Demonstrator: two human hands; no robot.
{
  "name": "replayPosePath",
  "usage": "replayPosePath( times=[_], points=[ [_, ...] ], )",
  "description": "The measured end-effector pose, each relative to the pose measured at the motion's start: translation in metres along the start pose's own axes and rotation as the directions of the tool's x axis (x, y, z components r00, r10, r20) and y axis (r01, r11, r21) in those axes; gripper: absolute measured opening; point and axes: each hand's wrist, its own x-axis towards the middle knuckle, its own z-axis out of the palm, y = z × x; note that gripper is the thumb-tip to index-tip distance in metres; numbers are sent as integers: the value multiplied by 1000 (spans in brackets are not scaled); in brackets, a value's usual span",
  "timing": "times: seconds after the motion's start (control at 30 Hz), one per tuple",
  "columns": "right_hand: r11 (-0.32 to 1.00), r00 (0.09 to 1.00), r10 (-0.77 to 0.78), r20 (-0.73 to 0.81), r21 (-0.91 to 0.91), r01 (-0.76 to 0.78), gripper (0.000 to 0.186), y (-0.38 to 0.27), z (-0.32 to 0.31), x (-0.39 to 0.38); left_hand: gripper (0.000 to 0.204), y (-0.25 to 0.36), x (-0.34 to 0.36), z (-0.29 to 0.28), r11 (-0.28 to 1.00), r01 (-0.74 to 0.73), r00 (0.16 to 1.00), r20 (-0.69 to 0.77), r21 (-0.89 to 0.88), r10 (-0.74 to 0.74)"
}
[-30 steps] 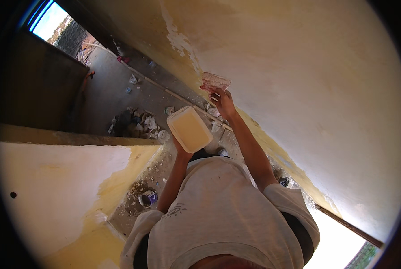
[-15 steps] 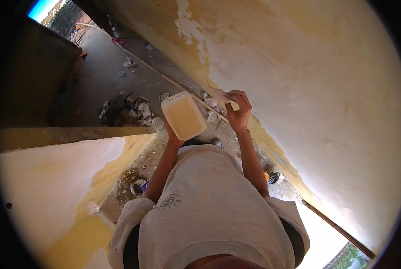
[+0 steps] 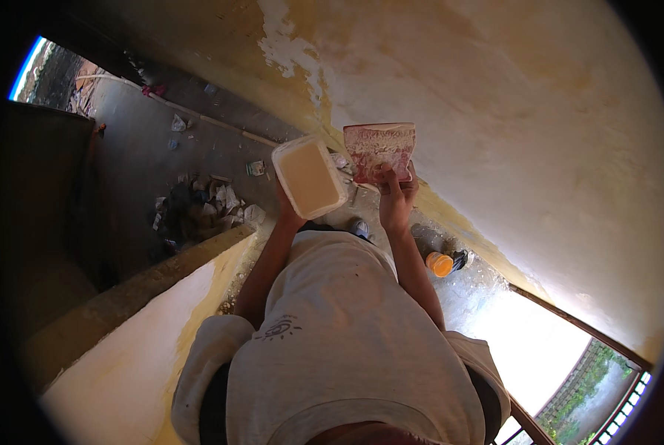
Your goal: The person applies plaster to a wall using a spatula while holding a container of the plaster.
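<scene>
My left hand (image 3: 290, 211) grips a pale rectangular plastic tub (image 3: 307, 179) from its left side and underneath, its fingers mostly hidden. The tub's face shows a smooth beige area inside a whitish rim. In my right hand (image 3: 396, 199) is a reddish, square sheet of sandpaper (image 3: 377, 142), pinched at its lower edge and turned face-up. Whitish dust or wear marks its surface. The sandpaper is just right of the tub, in front of the patchy yellow and whitish wall (image 3: 495, 148), apart from both.
A rubbish heap (image 3: 202, 208) lies on the floor at left, beyond a low wall (image 3: 146, 297). A long pole (image 3: 228, 126) lies along the floor by the right wall. An orange bucket (image 3: 439, 264) stands near the right wall, before a bright opening.
My right hand has drawn back from the wall, and the sandpaper has turned from nearly edge-on to show its reddish face. The tub stays in my left hand. The view has rotated.
</scene>
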Motion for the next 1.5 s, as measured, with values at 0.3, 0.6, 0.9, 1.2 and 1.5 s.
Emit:
replayPosePath(
  times=[0.3, 0.6, 0.9, 1.2, 1.5],
  points=[
    [503, 890, 383, 247, 752, -425, 14, 96, 73, 90, 61, 70, -14, -59, 894, -204, 962, -89, 399, 259],
    [264, 899, 413, 144, 926, -269, 20, 166, 105, 171, 61, 138, -49, -69, -30, -378, 842, 358, 925, 403],
    [172, 958, 257, 127, 969, -175, 27, 40, 28, 142, 61, 104, -8, -72, 969, 23, 973, -229, 246, 36],
    [-171, 1000, 8, 29, 985, -28, 40, -127, -102, 69, 57, -4, 47, 17, 955, 233, 972, -80, 182, -222],
    [308, 958, -170, -231, 911, 274, 35, -153, -139, 19, 56, -29, 37, 8, 975, 144, 987, -96, 167, -130]
  ],
)
